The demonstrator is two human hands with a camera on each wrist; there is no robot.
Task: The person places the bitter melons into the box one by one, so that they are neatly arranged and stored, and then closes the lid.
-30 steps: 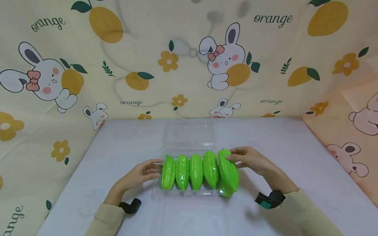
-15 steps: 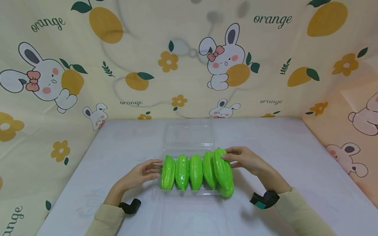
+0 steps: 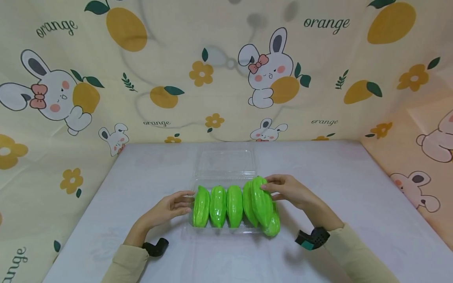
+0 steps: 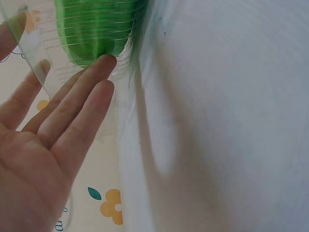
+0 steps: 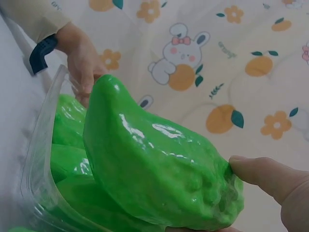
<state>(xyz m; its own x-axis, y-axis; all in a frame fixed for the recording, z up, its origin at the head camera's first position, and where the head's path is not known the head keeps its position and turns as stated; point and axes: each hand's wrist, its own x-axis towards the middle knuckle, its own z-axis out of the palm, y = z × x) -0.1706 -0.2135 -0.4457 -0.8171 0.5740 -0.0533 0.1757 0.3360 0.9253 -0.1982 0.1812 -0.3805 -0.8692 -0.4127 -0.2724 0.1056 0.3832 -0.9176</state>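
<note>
My right hand [image 3: 288,191] pinches a glossy green bitter melon [image 3: 261,206] near its upper end, thumb on one side. In the right wrist view this bitter melon [image 5: 154,159] shows a tapered tip and a bumpy end under the thumb [image 5: 263,176]. It overlaps the right end of a clear plastic box [image 3: 230,230], where several more bitter melons [image 3: 235,206] stand side by side. My left hand [image 3: 169,207] has its fingers extended at the box's left wall; in the left wrist view its fingertips [image 4: 106,63] rest against the ribbed plastic.
Another bitter melon [image 3: 273,228] lies at the box's front right corner, partly behind the held one. The clear lid [image 3: 226,161] is folded back on the white table [image 3: 148,165]. A printed cloth [image 3: 219,78] hangs behind the table.
My right hand has moved left with its bitter melon, from beyond the box's right side to over its right end. My left hand has stayed in place.
</note>
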